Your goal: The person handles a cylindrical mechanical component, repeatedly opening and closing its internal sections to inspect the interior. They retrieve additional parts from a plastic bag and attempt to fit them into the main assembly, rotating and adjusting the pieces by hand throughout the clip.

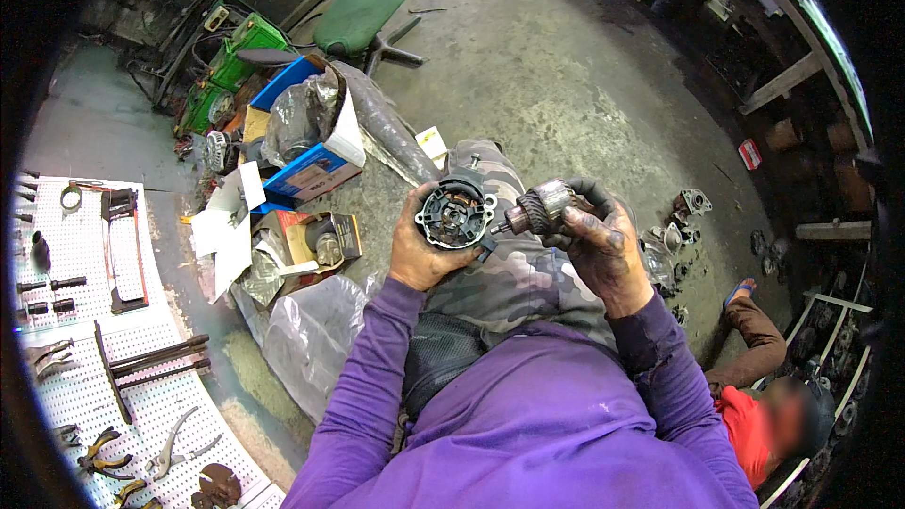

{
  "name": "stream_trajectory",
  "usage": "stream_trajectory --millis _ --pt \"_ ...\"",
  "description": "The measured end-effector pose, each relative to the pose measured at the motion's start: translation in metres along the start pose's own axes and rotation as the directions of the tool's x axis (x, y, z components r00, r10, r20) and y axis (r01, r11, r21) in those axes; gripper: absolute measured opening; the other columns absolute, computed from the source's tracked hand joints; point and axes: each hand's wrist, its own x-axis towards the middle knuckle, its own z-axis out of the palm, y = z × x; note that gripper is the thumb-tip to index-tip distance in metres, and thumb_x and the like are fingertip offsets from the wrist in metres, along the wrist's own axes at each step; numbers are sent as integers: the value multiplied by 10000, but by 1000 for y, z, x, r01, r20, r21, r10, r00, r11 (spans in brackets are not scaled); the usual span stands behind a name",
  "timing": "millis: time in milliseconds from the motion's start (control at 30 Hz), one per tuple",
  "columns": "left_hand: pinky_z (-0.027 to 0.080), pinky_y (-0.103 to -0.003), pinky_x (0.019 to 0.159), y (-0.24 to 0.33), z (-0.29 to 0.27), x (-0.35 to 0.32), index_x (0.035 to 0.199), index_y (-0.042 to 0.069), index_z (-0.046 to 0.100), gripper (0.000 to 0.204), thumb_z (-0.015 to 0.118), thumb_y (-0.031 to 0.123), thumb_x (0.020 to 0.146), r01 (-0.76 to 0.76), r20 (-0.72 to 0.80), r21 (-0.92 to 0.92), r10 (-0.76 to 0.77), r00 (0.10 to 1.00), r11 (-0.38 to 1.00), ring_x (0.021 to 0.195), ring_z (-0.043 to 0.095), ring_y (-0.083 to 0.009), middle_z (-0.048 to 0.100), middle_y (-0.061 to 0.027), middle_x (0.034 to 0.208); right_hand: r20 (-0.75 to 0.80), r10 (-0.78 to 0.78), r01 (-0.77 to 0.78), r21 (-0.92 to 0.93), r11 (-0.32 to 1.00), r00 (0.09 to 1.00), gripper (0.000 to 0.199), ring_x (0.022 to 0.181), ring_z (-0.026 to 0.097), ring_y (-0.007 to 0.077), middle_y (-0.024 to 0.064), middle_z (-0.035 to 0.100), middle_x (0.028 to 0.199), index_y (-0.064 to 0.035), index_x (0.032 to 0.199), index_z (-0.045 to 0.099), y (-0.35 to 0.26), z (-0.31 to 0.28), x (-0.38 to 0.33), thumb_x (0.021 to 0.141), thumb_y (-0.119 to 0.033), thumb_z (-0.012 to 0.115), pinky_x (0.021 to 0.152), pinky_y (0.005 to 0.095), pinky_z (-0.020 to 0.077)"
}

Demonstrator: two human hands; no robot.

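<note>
My left hand (419, 250) grips a round black motor housing (456, 212) with copper-coloured parts showing inside its open face. My right hand (603, 245), smeared with grease, holds a cylindrical armature (539, 210) with a dark gear end and a short shaft pointing left toward the housing. The shaft tip sits just beside the housing's rim; I cannot tell whether they touch. Both are held above my lap, over camouflage trousers (514, 273) and purple sleeves.
A white pegboard (85, 254) at the left carries pliers, bars and sockets. Open cardboard boxes (306, 170), plastic bags and green equipment (231, 61) crowd the concrete floor ahead-left, by a green chair (358, 14). Metal parts (679, 226) lie at right. Another person (754, 396) sits lower right.
</note>
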Motion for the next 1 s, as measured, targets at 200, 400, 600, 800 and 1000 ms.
stream_trajectory --millis 200,400,600,800,1000 --pt "551 -388 1082 -4 -1 0 1424 -7 484 1049 1040 266 577 -9 -5 23 9 1000 1000 1219 678 -259 676 -150 1307 17 -11 10 21 1000 1000 476 1045 735 247 141 708 1219 10 1361 562 1 -1 -1 946 -120 756 872 364 615" --pt "552 -392 1081 -1 -1 1 1430 0 480 1040 1033 244 584 18 2 -3 -18 1000 1000 1218 680 -259 679 -155 1306 3 -17 16 37 999 1000 484 1055 736 248 157 710 1227 13 1362 564 2 0 -3 942 -125 760 872 363 618" --pt "556 -385 1073 -1 1 1 1448 5 463 1021 1015 178 607 38 15 -96 -37 999 995 1213 684 -248 685 -158 1314 14 -19 19 36 999 1000 475 1046 738 247 150 720 1205 14 1359 572 2 0 -2 947 -128 760 863 362 620" --pt "555 -386 1076 -2 0 0 1462 -4 449 1036 1028 180 622 29 14 -116 -28 1000 993 1215 681 -251 683 -163 1317 -7 -3 3 65 998 1000 451 1039 740 245 149 722 1201 6 1342 579 3 -3 -3 952 -122 766 837 360 620" --pt "557 -393 1079 -7 -5 1 1464 -21 463 1030 1038 205 641 30 -3 -128 -31 1000 991 1220 683 -257 678 -166 1330 -26 -7 9 67 998 1000 431 1023 741 236 133 726 1201 -1 1331 590 5 -4 -3 951 -106 764 823 357 620"
